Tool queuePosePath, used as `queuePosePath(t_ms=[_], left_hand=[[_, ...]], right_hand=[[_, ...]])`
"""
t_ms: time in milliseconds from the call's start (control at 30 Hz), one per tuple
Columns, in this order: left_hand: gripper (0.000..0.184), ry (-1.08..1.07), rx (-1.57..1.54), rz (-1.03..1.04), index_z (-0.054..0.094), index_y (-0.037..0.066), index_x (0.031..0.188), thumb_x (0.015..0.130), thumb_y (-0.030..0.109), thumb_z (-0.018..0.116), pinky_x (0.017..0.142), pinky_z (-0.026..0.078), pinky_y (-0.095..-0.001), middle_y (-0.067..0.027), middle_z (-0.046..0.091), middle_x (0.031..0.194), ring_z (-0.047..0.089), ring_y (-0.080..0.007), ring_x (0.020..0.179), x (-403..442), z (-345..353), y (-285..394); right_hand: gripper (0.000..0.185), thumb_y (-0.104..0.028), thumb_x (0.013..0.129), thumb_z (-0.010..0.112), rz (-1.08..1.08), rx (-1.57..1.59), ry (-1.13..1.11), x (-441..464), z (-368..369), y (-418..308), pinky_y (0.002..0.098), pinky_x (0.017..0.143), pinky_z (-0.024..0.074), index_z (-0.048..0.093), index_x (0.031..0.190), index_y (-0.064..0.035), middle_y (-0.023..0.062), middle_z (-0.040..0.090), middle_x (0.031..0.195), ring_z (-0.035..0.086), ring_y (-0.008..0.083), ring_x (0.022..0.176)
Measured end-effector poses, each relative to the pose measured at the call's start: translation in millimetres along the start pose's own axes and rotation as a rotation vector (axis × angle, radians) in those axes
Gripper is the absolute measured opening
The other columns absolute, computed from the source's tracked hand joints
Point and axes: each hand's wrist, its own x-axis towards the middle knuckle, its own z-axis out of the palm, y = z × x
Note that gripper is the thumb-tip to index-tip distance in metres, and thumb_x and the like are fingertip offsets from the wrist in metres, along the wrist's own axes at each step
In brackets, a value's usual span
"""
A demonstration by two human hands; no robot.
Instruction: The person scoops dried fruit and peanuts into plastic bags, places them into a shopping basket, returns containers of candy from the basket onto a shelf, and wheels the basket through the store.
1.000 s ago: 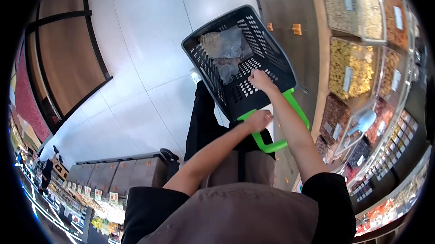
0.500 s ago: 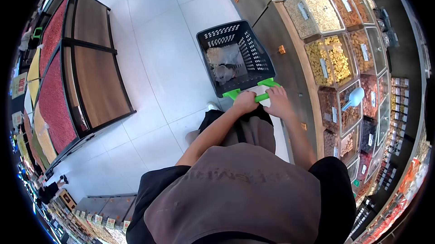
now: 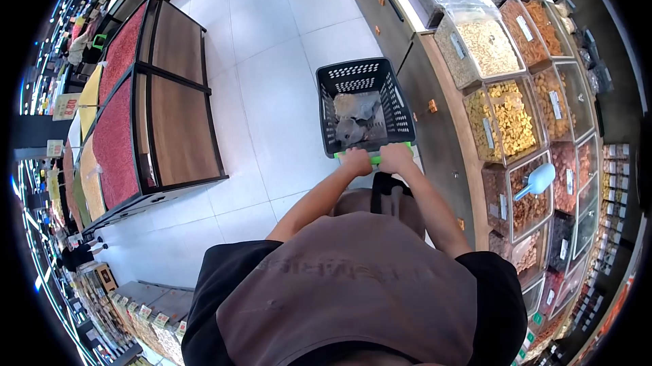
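Note:
A dark plastic shopping basket (image 3: 401,104) with perforated walls is in front of me over the tiled floor. My left hand (image 3: 355,161) is closed around its green handle (image 3: 375,160), towards the left end. Close beside it, my right hand (image 3: 395,158) wraps the right part of the same handle. A short stretch of green shows between the two hands. Inside the basket lie a clear plastic bag with pale beige contents (image 3: 345,106) and a greyish, partly see-through bag (image 3: 351,131). What the greyish bag holds I cannot make out.
Along my right runs a counter of clear bins with yellow pieces (image 3: 511,121), pale flakes (image 3: 489,46) and a blue scoop (image 3: 536,181). A wood-panelled stand (image 3: 180,121) with red grains (image 3: 114,138) is on the left. A person (image 3: 76,256) is far left.
My right hand has gone from a loose, spread hold to fingers wrapped round the handle, nearer my left hand. The basket sits straighter in view, and the view has turned slightly.

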Motion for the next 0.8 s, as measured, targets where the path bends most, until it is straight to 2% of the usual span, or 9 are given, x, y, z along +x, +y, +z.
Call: queuePosePath(t_ms=[67, 100, 300, 367, 400, 433, 667, 733, 800], left_hand=[[0.042, -0.176, -0.045, -0.051, 0.067, 0.001, 0.113, 0.076, 0.021, 0.063, 0.097, 0.05, -0.0481, -0.0219, 0.062, 0.125, 0.06, -0.04, 0.117, 6.5, -5.5, 4.2], [0.045, -0.245, -0.006, -0.035, 0.068, 0.004, 0.118, 0.078, 0.025, 0.064, 0.102, 0.046, -0.046, -0.0183, 0.064, 0.125, 0.057, -0.0363, 0.122, 15.3, 0.4, 3.1], [0.041, -0.339, 0.066, -0.099, 0.074, 0.006, 0.105, 0.068, 0.024, 0.078, 0.09, 0.055, -0.0396, -0.0153, 0.07, 0.115, 0.068, -0.029, 0.106, 43.4, 30.5, 5.7], [0.046, -0.409, 0.119, -0.08, 0.074, 0.006, 0.107, 0.065, 0.024, 0.081, 0.09, 0.055, -0.0395, -0.0155, 0.07, 0.114, 0.068, -0.0288, 0.107, 53.9, 33.9, 5.5], [0.047, -0.432, 0.138, -0.071, 0.074, 0.006, 0.107, 0.065, 0.025, 0.082, 0.09, 0.055, -0.0396, -0.0156, 0.07, 0.114, 0.068, -0.0289, 0.107, 53.8, 33.1, 6.1], [0.046, -0.432, 0.116, -0.085, 0.074, 0.007, 0.107, 0.065, 0.025, 0.082, 0.09, 0.055, -0.0397, -0.0156, 0.07, 0.114, 0.067, -0.0291, 0.107, 48.2, 25.9, 9.6], [0.039, -0.432, 0.097, -0.163, 0.075, 0.008, 0.106, 0.071, 0.024, 0.079, 0.091, 0.053, -0.0397, -0.0144, 0.069, 0.116, 0.066, -0.0298, 0.109, 38.6, 15.7, 20.8], [0.044, -0.555, 0.109, -0.136, 0.074, 0.008, 0.103, 0.067, 0.032, 0.083, 0.089, 0.053, -0.0401, -0.0139, 0.071, 0.109, 0.067, -0.0285, 0.104, 50.5, 19.4, 13.8], [0.05, -0.614, 0.123, -0.158, 0.074, 0.009, 0.108, 0.067, 0.034, 0.085, 0.091, 0.053, -0.0401, -0.013, 0.07, 0.113, 0.066, -0.0285, 0.107, 67.0, 30.7, 7.0]], right_hand=[[0.024, -0.021, 0.067, 0.065, -0.033, 0.013, 0.014, 0.2, -2.0, 7.3, 0.0444, 0.076, 0.0566, 0.074, 0.083, -0.0049, 0.0204, 0.072, 0.084, 0.071, 0.0358, 0.083], [0.025, -0.022, 0.068, 0.066, -0.067, 0.04, 0.01, 1.1, -2.1, 10.9, 0.0446, 0.077, 0.0565, 0.074, 0.083, -0.0038, 0.0211, 0.072, 0.085, 0.071, 0.0365, 0.084], [0.035, -0.028, 0.069, 0.069, -0.21, 0.128, -0.125, 4.0, -2.9, 35.1, 0.0458, 0.08, 0.0562, 0.073, 0.088, 0.0015, 0.025, 0.07, 0.088, 0.07, 0.039, 0.087], [0.037, -0.03, 0.07, 0.069, -0.249, 0.146, -0.171, 7.7, -14.5, 39.9, 0.0465, 0.079, 0.0562, 0.073, 0.087, 0.0028, 0.0266, 0.07, 0.086, 0.07, 0.0397, 0.086], [0.036, -0.028, 0.07, 0.068, -0.251, 0.148, -0.172, 7.9, -16.6, 40.4, 0.0461, 0.08, 0.0562, 0.073, 0.09, 0.0025, 0.026, 0.07, 0.09, 0.07, 0.0389, 0.088], [0.037, -0.025, 0.07, 0.068, -0.252, 0.154, -0.178, 5.9, -13.4, 39.9, 0.0458, 0.081, 0.0562, 0.073, 0.093, 0.0022, 0.0254, 0.07, 0.095, 0.07, 0.0381, 0.091], [0.031, -0.02, 0.069, 0.066, -0.264, 0.148, -0.179, 9.8, -7.8, 45.3, 0.0466, 0.081, 0.0563, 0.073, 0.091, 0.0, 0.0242, 0.071, 0.092, 0.07, 0.039, 0.089], [0.03, -0.02, 0.069, 0.066, -0.26, 0.162, -0.163, 3.6, -9.7, 46.9, 0.0467, 0.08, 0.0564, 0.073, 0.091, -0.0005, 0.0238, 0.071, 0.092, 0.07, 0.0391, 0.089], [0.03, -0.02, 0.069, 0.066, -0.263, 0.167, -0.138, 4.4, -12.0, 47.6, 0.0467, 0.08, 0.0564, 0.073, 0.09, -0.001, 0.0234, 0.071, 0.092, 0.07, 0.0393, 0.089]])
